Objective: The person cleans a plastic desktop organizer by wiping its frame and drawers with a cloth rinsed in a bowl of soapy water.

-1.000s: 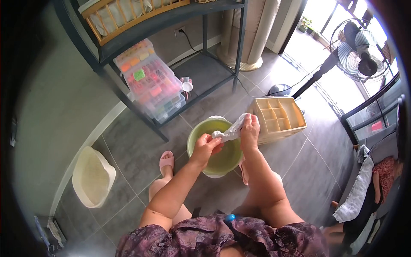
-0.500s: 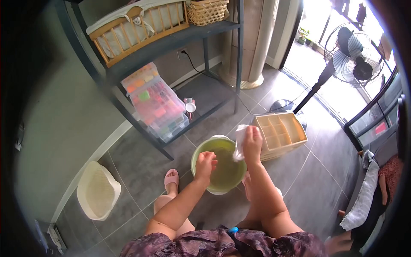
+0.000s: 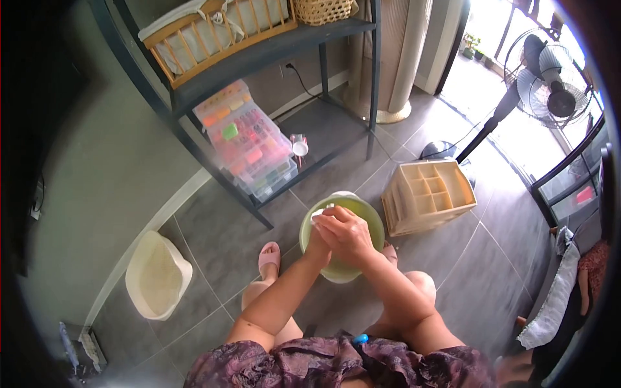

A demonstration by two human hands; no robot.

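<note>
Head view: the right hand's fingers [image 3: 331,222] are curled and closed round a small white cloth [image 3: 317,216], most of it hidden in the grasp; the left hand [image 3: 316,248] is tucked beneath and against the right hand [image 3: 352,238], its fingers covered, so I cannot tell how firmly they grip; the cloth is above the green basin [image 3: 380,227], near its far left side; to handle it well, I'd gather any loose end into the palms, press evenly rather than tug at one thin spot, and stay inside the rim so drips land in the basin; both wrists meet over the bowl, forearms angling inward from elbows set wide near the knees; beyond, the beige organizer [image 3: 414,223] stands just beside the basin, upright on the floor [image 3: 466,255].
</note>
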